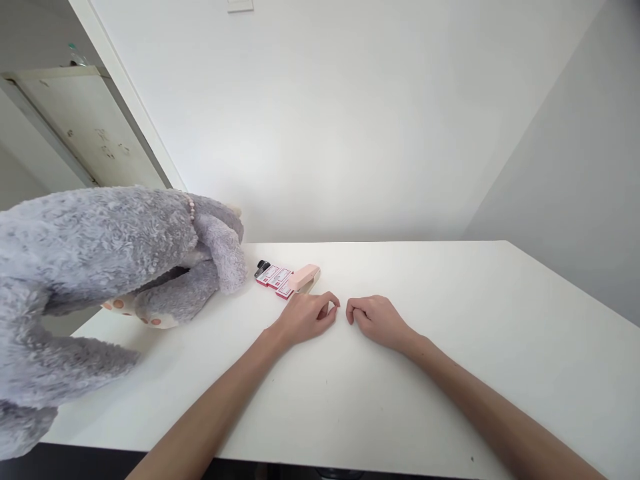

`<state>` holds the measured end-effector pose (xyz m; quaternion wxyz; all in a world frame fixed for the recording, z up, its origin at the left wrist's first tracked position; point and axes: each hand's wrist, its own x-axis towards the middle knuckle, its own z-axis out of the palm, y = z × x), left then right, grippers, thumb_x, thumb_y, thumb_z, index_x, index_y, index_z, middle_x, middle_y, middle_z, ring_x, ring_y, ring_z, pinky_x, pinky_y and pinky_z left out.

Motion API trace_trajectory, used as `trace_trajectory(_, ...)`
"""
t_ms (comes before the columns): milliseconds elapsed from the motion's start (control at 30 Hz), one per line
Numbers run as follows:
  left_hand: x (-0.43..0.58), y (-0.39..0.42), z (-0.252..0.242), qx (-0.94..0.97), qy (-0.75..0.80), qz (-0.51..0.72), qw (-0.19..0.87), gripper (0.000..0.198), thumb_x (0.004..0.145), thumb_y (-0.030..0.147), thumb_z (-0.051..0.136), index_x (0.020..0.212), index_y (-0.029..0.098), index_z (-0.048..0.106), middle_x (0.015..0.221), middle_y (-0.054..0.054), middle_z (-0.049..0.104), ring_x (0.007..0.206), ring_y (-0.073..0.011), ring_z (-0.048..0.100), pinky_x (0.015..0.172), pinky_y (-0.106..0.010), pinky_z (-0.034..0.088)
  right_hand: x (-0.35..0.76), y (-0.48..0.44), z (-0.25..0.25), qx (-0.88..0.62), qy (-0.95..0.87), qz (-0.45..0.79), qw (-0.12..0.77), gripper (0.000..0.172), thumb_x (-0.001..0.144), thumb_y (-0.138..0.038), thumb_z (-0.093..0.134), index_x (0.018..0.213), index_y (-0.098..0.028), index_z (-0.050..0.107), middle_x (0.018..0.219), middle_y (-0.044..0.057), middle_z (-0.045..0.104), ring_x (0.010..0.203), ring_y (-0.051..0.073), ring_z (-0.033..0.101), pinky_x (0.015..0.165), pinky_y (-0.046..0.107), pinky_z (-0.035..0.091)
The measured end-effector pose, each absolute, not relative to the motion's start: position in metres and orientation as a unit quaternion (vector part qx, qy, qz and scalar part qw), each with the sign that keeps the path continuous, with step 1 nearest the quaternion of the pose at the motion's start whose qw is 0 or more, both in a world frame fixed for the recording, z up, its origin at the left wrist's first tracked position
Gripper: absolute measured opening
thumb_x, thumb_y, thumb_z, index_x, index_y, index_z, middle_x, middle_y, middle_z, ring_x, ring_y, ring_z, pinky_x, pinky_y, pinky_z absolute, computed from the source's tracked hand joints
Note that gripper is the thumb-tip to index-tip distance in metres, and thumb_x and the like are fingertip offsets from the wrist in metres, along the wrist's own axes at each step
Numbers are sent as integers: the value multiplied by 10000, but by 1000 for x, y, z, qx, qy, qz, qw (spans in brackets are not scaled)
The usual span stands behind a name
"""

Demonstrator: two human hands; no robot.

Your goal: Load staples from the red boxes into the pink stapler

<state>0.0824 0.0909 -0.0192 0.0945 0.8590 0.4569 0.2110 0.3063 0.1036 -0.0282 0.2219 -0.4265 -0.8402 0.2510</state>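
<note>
My left hand (pixel 311 316) rests on the white table with its fingers curled, the thumb and index tips close together and nothing seen between them. Just behind it lies a pink and cream stapler (pixel 305 277), partly covered by the hand. Beside the stapler, on its left, several small red-and-white boxes (pixel 277 277) lie in a row. At the far end of that row is a small black item (pixel 261 267), too small to name for sure. Across a narrow gap, my right hand (pixel 377 319) lies loosely fisted on the table, holding nothing that shows.
A large grey plush toy (pixel 110 240) with a pink bead necklace leans over the left side of the table (pixel 450 280). A white wall (pixel 350 133) stands behind the table. At the upper left is a pale cabinet (pixel 90 127) with a bottle on top.
</note>
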Motion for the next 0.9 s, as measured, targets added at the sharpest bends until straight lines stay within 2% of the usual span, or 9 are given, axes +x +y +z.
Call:
trace_trajectory(300,83,90,-22,866,447,213,70,152,955,228,522,1022,235,659,589,69,587,507,-104,481,520,-255,257,306,104,-28,-425,-839,259,222,276,842,-92,375,707,-227,574,522,-54,453,508,135,370,589,277,282)
trace_trajectory(900,84,88,-20,875,433,207,65,140,958,221,524,1018,233,650,557,84,544,497,-98,467,521,-255,256,306,102,-29,-433,-835,256,221,283,857,-112,371,708,-231,580,520,-57,453,511,142,374,593,277,285)
